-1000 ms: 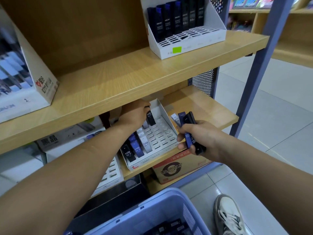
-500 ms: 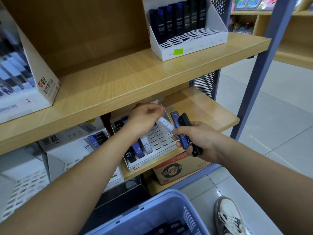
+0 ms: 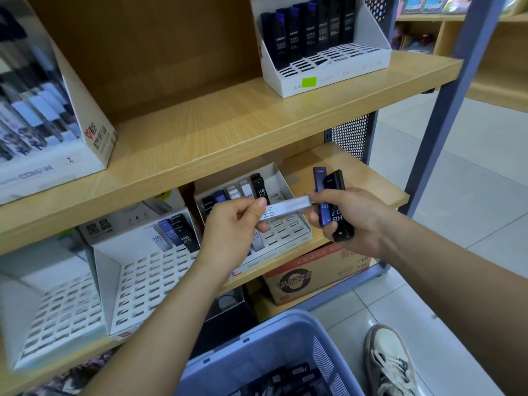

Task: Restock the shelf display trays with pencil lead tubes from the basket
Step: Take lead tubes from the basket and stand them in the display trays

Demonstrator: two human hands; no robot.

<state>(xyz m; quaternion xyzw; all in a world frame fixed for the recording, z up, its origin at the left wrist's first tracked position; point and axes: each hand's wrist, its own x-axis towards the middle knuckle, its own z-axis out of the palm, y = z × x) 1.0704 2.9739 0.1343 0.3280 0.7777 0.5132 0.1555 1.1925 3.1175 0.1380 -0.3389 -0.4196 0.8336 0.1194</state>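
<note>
Restocking partly done: the left hand (image 3: 233, 224) pinches a clear HB 0.5 lead tube (image 3: 285, 210) just above the middle display tray (image 3: 288, 232), while the right hand (image 3: 347, 215) clasps a blue and a black tube. That tray and the left-hand tray (image 3: 143, 281) hold few tubes, most slots being open. More tubes lie in the near basket (image 3: 257, 352), so much appears left.

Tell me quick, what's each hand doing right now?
Left hand: closed on one end of a white lead tube marked HB 0.5.
Right hand: closed, holding a blue tube and a black tube; fingertips touch the white tube.
</note>
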